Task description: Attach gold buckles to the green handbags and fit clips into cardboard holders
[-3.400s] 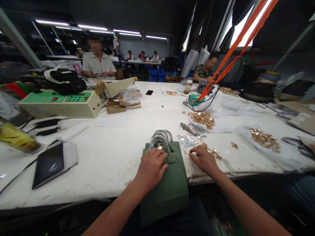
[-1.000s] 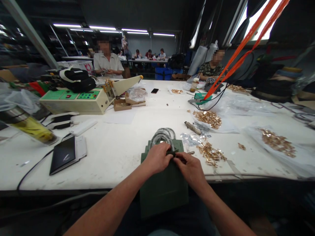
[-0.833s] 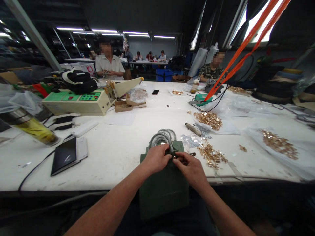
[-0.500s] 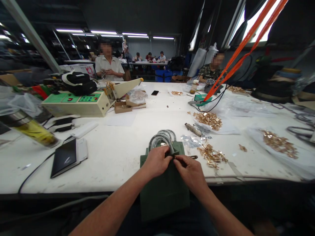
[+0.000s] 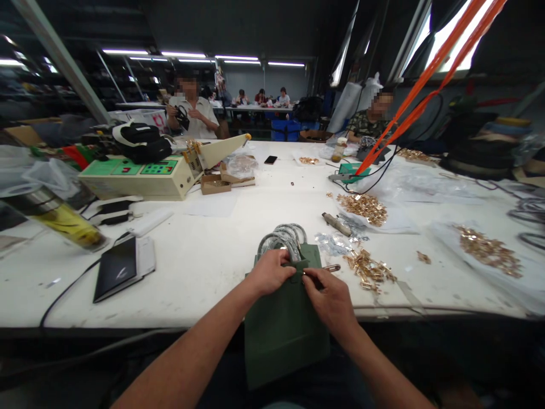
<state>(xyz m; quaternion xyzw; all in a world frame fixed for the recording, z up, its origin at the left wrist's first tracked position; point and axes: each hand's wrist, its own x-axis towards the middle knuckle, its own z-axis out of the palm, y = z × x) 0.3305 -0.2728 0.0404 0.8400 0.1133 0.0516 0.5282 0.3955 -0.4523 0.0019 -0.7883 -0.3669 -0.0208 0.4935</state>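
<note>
While its plain, dark green body (image 5: 287, 335) slopes over the near edge of the counter (image 5: 187, 278), the handbag (image 5: 315, 257) has looped, mottled grey handles (image 5: 293, 234); the left hand (image 5: 271, 274) grips its top, the right hand (image 5: 331, 292) pinching a small shiny piece (image 5: 304, 274) there.

Dark room, bright ceiling tubes (image 5: 183, 55).

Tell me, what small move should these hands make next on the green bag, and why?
Perhaps ease the right hand in against the green bag: its fingertips seem to pinch a small shiny piece close by, while the left hand steadies the bag near its handles.
</note>
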